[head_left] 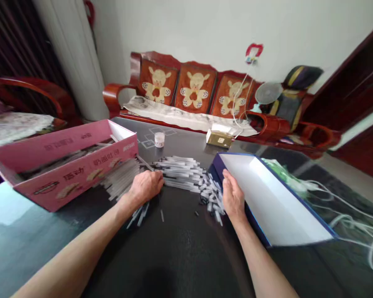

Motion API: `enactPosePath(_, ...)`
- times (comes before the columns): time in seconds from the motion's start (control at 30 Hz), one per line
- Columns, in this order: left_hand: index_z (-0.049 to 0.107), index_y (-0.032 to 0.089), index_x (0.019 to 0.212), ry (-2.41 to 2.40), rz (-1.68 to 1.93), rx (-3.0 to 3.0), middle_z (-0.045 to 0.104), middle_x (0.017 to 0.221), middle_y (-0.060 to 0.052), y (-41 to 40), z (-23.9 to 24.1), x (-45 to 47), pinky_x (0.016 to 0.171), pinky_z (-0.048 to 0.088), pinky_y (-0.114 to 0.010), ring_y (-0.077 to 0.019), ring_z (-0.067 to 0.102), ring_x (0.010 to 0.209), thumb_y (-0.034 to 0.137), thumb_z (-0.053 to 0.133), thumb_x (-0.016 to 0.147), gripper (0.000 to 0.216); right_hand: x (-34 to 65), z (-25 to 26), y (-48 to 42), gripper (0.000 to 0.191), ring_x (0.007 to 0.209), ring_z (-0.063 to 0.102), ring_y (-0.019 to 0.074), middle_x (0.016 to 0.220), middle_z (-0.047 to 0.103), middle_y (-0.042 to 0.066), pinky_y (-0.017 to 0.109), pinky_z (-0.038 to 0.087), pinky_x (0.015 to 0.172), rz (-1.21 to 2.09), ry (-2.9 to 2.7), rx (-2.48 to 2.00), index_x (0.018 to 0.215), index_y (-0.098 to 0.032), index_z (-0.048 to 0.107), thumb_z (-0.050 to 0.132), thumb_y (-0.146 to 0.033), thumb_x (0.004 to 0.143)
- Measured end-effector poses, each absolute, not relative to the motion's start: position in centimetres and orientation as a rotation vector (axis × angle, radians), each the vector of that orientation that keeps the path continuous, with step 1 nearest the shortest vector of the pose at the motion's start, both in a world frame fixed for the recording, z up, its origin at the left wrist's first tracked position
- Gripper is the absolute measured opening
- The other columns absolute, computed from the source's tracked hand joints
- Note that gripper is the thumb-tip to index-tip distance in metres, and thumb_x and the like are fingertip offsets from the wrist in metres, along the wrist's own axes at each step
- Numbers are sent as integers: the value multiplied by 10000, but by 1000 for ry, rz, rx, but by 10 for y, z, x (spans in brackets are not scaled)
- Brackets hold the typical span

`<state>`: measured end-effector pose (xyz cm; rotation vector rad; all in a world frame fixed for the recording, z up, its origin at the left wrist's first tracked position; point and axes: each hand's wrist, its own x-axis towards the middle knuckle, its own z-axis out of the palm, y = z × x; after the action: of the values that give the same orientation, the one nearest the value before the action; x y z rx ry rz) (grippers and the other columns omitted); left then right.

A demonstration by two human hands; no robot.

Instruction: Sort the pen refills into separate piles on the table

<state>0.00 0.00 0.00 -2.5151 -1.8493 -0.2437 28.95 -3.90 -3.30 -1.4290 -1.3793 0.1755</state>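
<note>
My left hand (147, 185) is closed, with a thin pale tube (145, 162) sticking out from its fingers toward the pink box. Beside it lies a bundle of long translucent tubes (121, 179), partly hidden by the hand. Between my hands, a wide pile of pale tubes with dark ends (182, 173) is spread in rows. My right hand (233, 194) has its fingers stretched out, with nothing visible in it. It is at the near side of a blue box with a white inside (276, 198), next to a heap of short tube pieces (211, 194).
A pink cardboard box (77, 169) with more tubes stands on the left of the dark table (180, 252). Farther back are a small white tub (159, 140) and a gold box (219, 138). White cables (354, 225) and a green plastic bag (282, 174) lie right.
</note>
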Motion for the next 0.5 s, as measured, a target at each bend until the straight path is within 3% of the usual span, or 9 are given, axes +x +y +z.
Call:
enactPosePath(0.27,640,218,907,-1900,-245,-2522,707,810,-73,-1,3,1,664,467,-291,-242,674,815,383,388,873,303,292,-30,-39,397,1176,556,244,1251,610,148,425,432,1004,142,-1370,-1422,1146,-153,607,425,-405,899)
enactPosePath(0.4,641,218,903,-1892,-265,-2532,704,795,-72,1,1,1,662,463,-290,-239,673,806,386,380,874,311,271,-14,-54,193,991,613,218,1011,663,97,371,462,920,7,-1732,-1302,944,-185,657,539,-304,848)
enactPosePath(0.5,639,220,893,-1872,-278,-2532,703,785,-72,2,-2,0,660,465,-298,-243,674,794,382,367,877,317,250,1,-71,82,756,606,162,825,624,29,289,481,725,229,-2189,-1298,843,-207,640,607,-269,801)
